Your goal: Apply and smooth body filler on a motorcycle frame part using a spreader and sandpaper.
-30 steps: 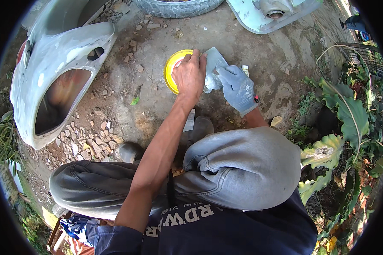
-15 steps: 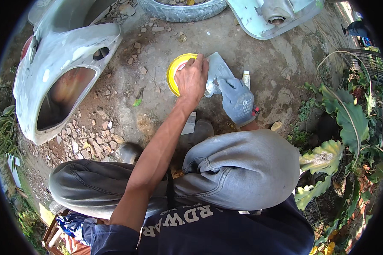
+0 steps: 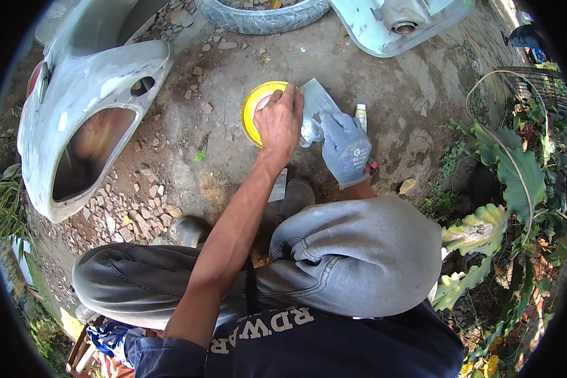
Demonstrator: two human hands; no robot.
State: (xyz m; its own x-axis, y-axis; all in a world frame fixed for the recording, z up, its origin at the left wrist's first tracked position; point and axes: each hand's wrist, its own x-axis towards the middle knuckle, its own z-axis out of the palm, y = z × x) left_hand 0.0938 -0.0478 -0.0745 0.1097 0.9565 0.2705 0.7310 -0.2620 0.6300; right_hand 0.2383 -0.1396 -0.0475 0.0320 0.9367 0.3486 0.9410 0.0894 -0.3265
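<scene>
My bare left hand (image 3: 278,126) is closed over the right side of a round yellow tin (image 3: 249,113) with a pale, red-ringed top, its fingers curled at the rim. Right beside it lies a flat, pale grey sheet (image 3: 320,96) with a smear of grey paste (image 3: 310,131) at its near end. My right hand (image 3: 346,150), in a grey work glove, has its fingers curled at the paste and the sheet's edge. Whatever those fingers hold is hidden. A small white tube (image 3: 361,113) with a yellowish label stands or lies just behind the glove.
At left is a large whitish-grey vehicle body panel (image 3: 113,79) with an oval opening. A tyre (image 3: 264,20) and a pale panel (image 3: 375,38) lie at the far side. Broken stones (image 3: 142,217) cover the ground near my left knee; leafy plants (image 3: 516,176) grow at right.
The whole view has shifted slightly. Both hands stay at the tin and the sheet, with little visible movement between them.
</scene>
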